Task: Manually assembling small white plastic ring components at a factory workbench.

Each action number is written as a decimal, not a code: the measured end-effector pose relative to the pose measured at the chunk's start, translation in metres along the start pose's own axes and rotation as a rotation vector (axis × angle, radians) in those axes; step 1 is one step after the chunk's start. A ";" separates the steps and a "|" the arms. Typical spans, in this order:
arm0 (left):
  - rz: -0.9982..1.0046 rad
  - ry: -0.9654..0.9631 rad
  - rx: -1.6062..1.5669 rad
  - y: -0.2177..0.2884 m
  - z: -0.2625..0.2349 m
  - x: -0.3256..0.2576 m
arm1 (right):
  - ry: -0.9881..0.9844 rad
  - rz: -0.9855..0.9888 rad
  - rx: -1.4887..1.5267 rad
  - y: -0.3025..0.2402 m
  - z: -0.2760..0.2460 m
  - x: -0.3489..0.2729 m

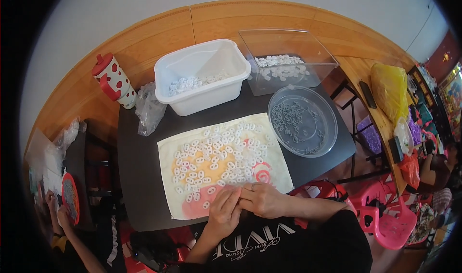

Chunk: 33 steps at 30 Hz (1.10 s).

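A cream cloth with orange and pink patches lies on the dark table. Several small white oval plastic pieces are spread over it. My left hand and my right hand meet at the cloth's near edge, fingertips pinched together over a small piece that I cannot make out. A ring shows on my right hand. Both forearms come in from the lower edge.
A white tub and a clear bin hold more white pieces at the back. A round clear dish holds grey parts at right. A red dotted cup and plastic bag stand left. Another person's hands work at far left. Pink stools stand right.
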<state>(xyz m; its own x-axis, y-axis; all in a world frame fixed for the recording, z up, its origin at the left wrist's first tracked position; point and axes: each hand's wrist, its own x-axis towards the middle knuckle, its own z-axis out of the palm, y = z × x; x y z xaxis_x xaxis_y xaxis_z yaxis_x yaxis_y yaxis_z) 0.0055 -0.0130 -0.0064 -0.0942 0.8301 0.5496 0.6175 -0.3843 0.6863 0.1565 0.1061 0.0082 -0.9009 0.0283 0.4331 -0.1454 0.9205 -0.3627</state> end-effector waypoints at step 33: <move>0.180 -0.203 0.144 0.021 0.015 0.041 | 0.150 0.179 0.605 0.018 0.046 -0.036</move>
<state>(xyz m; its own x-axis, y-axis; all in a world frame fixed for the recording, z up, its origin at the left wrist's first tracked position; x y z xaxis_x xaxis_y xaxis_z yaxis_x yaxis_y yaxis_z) 0.0265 0.0189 0.0229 0.1756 0.8230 0.5402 0.7161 -0.4834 0.5036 0.1677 0.1036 -0.0524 -0.8719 0.2558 0.4175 -0.2422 0.5156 -0.8219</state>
